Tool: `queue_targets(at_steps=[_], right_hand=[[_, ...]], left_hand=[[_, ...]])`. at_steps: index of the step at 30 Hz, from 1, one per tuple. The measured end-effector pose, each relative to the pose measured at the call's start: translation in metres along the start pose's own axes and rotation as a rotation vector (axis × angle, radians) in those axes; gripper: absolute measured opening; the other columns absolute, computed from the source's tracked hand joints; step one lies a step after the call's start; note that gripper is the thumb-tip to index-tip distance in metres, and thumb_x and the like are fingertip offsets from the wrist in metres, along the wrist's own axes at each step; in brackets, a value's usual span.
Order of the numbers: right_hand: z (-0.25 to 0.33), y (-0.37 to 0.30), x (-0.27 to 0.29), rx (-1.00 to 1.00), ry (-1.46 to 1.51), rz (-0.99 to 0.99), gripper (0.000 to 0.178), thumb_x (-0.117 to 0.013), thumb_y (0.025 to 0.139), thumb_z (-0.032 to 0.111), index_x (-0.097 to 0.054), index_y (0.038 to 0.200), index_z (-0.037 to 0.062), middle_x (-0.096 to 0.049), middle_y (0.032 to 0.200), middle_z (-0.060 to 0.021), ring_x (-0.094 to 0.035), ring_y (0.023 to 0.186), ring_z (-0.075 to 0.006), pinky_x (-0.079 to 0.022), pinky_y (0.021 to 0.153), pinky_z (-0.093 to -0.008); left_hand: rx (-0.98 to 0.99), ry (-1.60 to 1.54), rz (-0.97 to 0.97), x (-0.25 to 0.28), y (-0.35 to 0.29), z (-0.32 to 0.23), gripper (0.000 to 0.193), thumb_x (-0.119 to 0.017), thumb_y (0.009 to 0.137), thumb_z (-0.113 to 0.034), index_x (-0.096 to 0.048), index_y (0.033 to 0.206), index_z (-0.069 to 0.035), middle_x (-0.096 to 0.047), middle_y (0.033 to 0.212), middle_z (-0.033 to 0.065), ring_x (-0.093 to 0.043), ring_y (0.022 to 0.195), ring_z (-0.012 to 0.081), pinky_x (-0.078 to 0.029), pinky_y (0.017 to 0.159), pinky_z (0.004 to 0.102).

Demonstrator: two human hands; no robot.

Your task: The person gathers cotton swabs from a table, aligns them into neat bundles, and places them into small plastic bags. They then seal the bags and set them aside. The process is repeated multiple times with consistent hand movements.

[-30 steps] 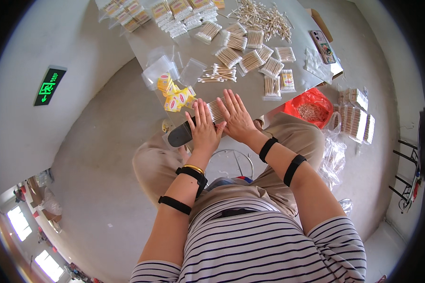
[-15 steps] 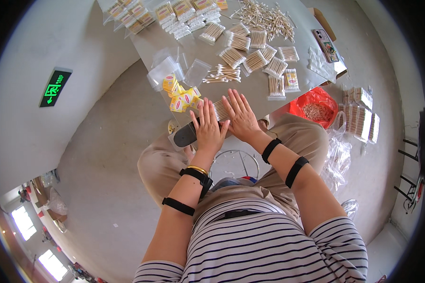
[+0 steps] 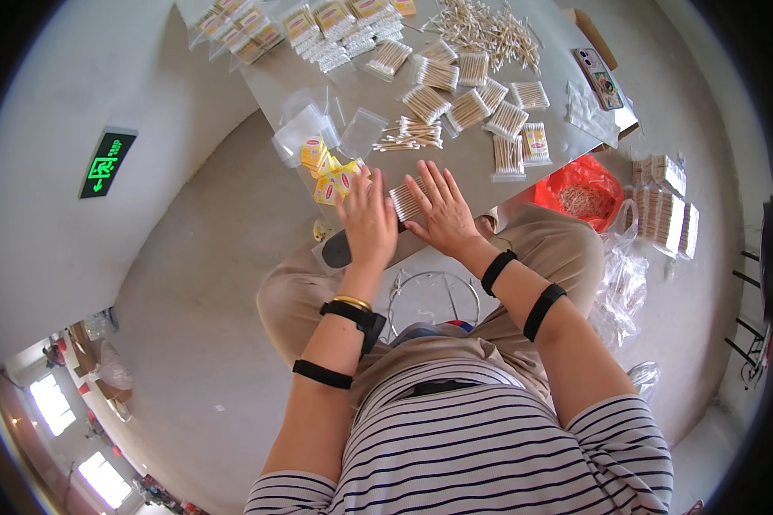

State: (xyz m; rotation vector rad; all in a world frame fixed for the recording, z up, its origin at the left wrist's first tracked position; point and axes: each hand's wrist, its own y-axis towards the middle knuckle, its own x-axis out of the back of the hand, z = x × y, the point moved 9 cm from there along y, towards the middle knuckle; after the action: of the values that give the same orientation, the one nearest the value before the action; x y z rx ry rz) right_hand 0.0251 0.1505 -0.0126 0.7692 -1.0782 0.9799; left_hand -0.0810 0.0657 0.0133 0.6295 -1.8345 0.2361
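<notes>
At the far left of the frame, a black rectangular sign with a green lit figure (image 3: 108, 163) is fixed to the pale wall. In the upper left, clear packets with yellow cards (image 3: 236, 30) lie by the edge of a grey flat-topped table (image 3: 361, 90), and next to them stands a row of white-tipped swab packs with yellow labels (image 3: 335, 34). Below these, thin clear plastic bags (image 3: 299, 129) overlap beside a small pile of yellow printed cards (image 3: 335, 182).

Near the centre, the left hand (image 3: 369, 215) is slightly blurred, its fingers parted and a little bent, just below the cards and over a dark grey strip with a rounded end (image 3: 337, 249); whether it touches anything cannot be told. Between the two hands, at the table's near edge, lies a flat bundle of wooden cotton swabs with white tips (image 3: 404, 202). The right hand (image 3: 445, 215) lies palm down with its fingers straight, partly over the bundle's right side, gripping nothing visible.

Above the hands are a small group of loose swabs (image 3: 408, 135) and, to its right, scattered clear-bagged swab packs (image 3: 468, 110); a big loose heap of swabs (image 3: 481, 34) is at top centre. Farther right come a phone in a patterned case (image 3: 599, 79), a red plastic bag with swabs inside (image 3: 554, 193) and stacked swab packs (image 3: 660, 215).
</notes>
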Motion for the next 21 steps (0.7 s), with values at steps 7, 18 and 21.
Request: queue_targets(at_steps=[7,18,21], right_hand=[[0.002,0.001,0.005,-0.009,0.018,0.021,0.092,-0.060,0.098,0.060,-0.026,0.168,0.0095,-0.017,0.175,-0.0207,-0.016,0.163,-0.0364,-0.014,0.133,-0.0507],[0.000,0.001,0.004,-0.019,-0.032,0.034,0.093,-0.056,0.099,0.065,-0.026,0.168,0.0116,-0.018,0.175,-0.0196,-0.015,0.163,-0.0340,-0.013,0.133,-0.0489],[0.000,0.001,0.005,-0.016,-0.013,0.023,0.092,-0.056,0.099,0.065,-0.026,0.168,0.0117,-0.018,0.175,-0.0196,-0.015,0.163,-0.0340,-0.013,0.133,-0.0489]], left_hand=[[-0.107,0.114,0.148,0.029,0.053,0.037,0.038,-0.086,0.079,-0.015,-0.069,0.113,-0.022,-0.059,0.118,0.0018,-0.053,0.122,0.0254,-0.037,0.106,0.0452],[-0.305,0.165,0.423,0.017,0.082,0.027,0.034,-0.090,0.076,-0.022,-0.065,0.098,-0.019,-0.057,0.117,-0.0008,-0.053,0.119,0.0223,-0.037,0.100,0.0425],[-0.333,0.156,0.402,0.020,0.085,0.025,0.034,-0.090,0.076,-0.023,-0.064,0.098,-0.018,-0.061,0.109,-0.0004,-0.055,0.114,0.0236,-0.034,0.101,0.0425]])
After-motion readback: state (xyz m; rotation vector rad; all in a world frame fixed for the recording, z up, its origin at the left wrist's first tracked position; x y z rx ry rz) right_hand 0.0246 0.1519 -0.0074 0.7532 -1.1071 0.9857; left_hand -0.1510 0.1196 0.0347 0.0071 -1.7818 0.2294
